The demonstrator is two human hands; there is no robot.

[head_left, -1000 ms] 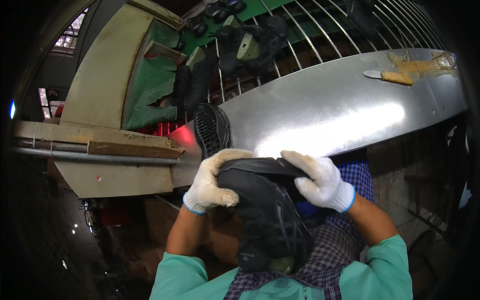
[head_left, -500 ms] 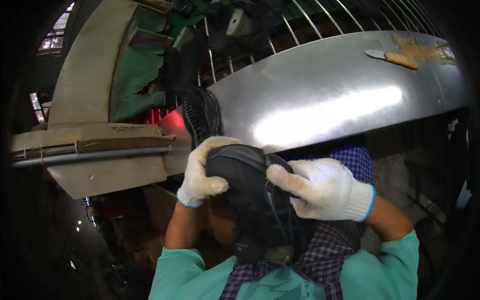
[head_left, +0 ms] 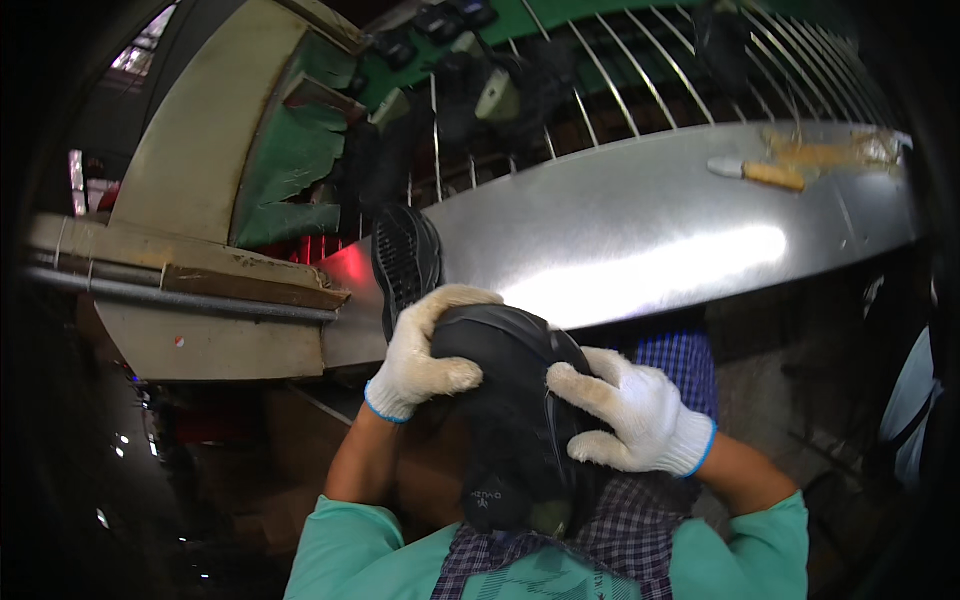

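Note:
I hold a black shoe [head_left: 505, 350] up in front of my apron, its rounded toe end pointing away from me. A bit of pale green, perhaps a shoe last [head_left: 548, 515], shows at its near end. My left hand [head_left: 425, 350], in a white knit glove, wraps the toe's left side, thumb on top. My right hand [head_left: 635, 410], gloved alike, grips the right side, its index finger lying along the edge and its thumb lower down. Just beyond my left hand a black shoe sole [head_left: 405, 255] rests tread-up on the metal bench [head_left: 600, 220].
A knife [head_left: 760, 174] with a yellowish handle lies at the bench's far right, beside a brown glue-like stain [head_left: 830, 150]. Behind the bench runs a rack of metal bars [head_left: 610, 80] bearing black shoes. A beige machine housing [head_left: 205, 130] with torn green sheeting [head_left: 295, 160] stands left.
My right thumb has come into view, spread apart below the index finger on the shoe's side. My left hand keeps its hold. The whole view has shifted slightly.

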